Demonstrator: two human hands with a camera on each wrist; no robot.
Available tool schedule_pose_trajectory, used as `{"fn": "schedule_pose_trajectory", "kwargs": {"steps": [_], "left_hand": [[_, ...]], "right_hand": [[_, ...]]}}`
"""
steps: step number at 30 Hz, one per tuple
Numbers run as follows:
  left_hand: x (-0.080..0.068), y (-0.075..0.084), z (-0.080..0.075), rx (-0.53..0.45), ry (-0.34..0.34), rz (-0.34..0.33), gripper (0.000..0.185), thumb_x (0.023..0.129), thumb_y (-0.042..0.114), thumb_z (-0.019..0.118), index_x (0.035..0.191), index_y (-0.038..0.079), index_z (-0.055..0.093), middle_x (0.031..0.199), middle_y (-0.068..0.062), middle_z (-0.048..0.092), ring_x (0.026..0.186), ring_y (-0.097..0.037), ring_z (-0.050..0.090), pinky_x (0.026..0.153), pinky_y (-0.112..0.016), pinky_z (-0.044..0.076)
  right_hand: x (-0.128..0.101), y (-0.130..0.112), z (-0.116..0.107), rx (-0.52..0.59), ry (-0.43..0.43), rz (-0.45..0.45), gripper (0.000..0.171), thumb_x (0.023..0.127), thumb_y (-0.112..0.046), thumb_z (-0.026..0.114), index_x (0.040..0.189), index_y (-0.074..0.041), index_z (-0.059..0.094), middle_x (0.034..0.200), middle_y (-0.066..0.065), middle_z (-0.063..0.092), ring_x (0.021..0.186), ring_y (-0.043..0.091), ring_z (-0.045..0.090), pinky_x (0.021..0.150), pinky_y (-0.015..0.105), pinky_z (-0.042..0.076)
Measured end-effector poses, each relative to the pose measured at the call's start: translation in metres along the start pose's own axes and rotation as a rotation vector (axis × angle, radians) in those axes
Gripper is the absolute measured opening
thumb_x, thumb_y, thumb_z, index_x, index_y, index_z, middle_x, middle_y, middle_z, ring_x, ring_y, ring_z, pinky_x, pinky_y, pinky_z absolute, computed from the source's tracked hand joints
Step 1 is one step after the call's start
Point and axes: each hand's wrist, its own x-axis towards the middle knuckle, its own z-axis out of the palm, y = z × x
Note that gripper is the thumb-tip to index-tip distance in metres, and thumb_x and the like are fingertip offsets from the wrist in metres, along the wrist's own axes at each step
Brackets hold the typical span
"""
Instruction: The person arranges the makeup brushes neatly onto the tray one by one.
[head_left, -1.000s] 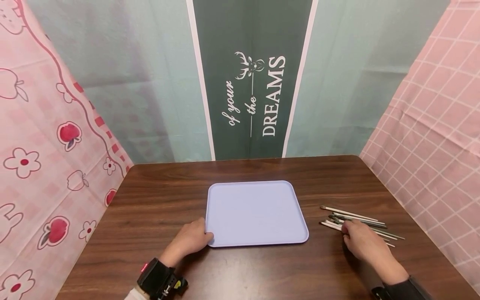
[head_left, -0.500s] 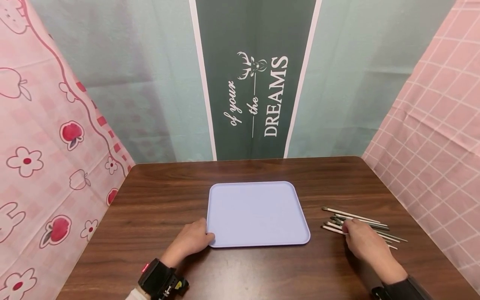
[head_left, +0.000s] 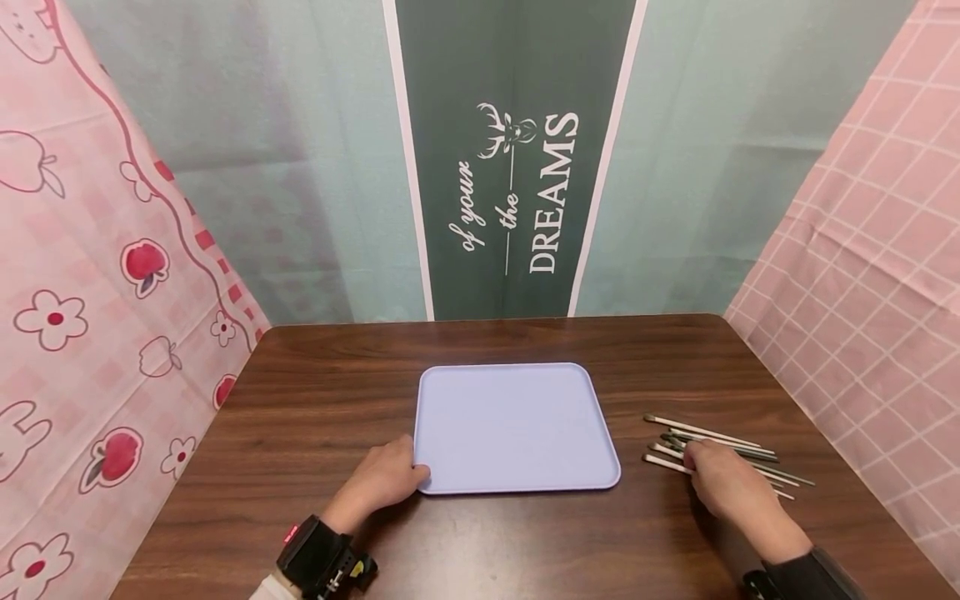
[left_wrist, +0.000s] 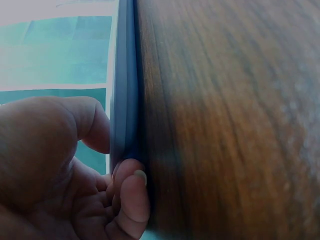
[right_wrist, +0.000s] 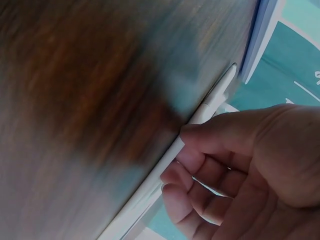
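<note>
A lavender tray (head_left: 513,425) lies flat in the middle of a dark wooden table (head_left: 315,400). My left hand (head_left: 390,477) grips its near left corner; in the left wrist view the thumb (left_wrist: 132,200) and fingers pinch the tray's rim (left_wrist: 125,100). To the right of the tray lies a loose pile of several thin brushes (head_left: 712,435), white and dark. My right hand (head_left: 723,482) rests on the pile's near side. In the right wrist view its curled fingers (right_wrist: 200,165) pinch one white brush (right_wrist: 212,100) lying on the table.
Cloth backdrops close in the table: pink on the left (head_left: 90,292) and right (head_left: 862,275), and a green banner with white lettering (head_left: 517,167) behind. Bare wood surrounds the tray. The tray's corner (right_wrist: 262,35) shows beyond the white brush.
Both hands stay almost where they were. The right hand has shifted slightly on the brush pile; the tray has not moved.
</note>
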Motion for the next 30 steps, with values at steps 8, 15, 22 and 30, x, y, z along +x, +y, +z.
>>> {"fn": "schedule_pose_trajectory", "kwargs": {"steps": [8,15,22,30], "left_hand": [[0.000,-0.002,0.001,0.006,0.012,0.007,0.036,0.087,0.025,0.068,0.105,-0.005,0.059,0.088,-0.013,0.061,0.073,-0.025,0.053,0.069,-0.044,0.049],[0.000,-0.002,0.001,-0.004,0.007,-0.006,0.035,0.087,0.025,0.068,0.104,-0.004,0.059,0.085,-0.011,0.059,0.071,-0.024,0.052,0.067,-0.042,0.047],[-0.001,-0.002,0.000,0.011,0.021,0.012,0.035,0.086,0.025,0.067,0.103,-0.004,0.058,0.086,-0.012,0.060,0.073,-0.025,0.053,0.068,-0.044,0.048],[-0.001,-0.002,0.001,0.009,0.026,0.017,0.034,0.086,0.024,0.067,0.103,-0.004,0.059,0.088,-0.013,0.062,0.073,-0.024,0.054,0.070,-0.044,0.049]], "right_hand": [[-0.001,0.003,0.004,-0.016,0.035,-0.086,0.023,0.069,0.001,0.073,0.076,-0.013,0.055,0.074,-0.002,0.051,0.069,0.015,0.051,0.061,0.036,0.044],[-0.003,0.002,0.002,-0.036,0.062,-0.145,0.027,0.068,-0.002,0.076,0.075,-0.014,0.053,0.072,-0.004,0.047,0.064,0.011,0.045,0.058,0.033,0.041],[0.002,-0.005,-0.006,-0.031,0.059,-0.126,0.025,0.070,-0.002,0.074,0.076,-0.013,0.052,0.071,-0.003,0.047,0.063,0.012,0.043,0.057,0.034,0.039],[0.013,-0.021,-0.009,-0.037,0.105,-0.152,0.024,0.071,-0.004,0.075,0.076,-0.011,0.053,0.068,-0.002,0.050,0.060,0.013,0.047,0.055,0.036,0.042]]}}
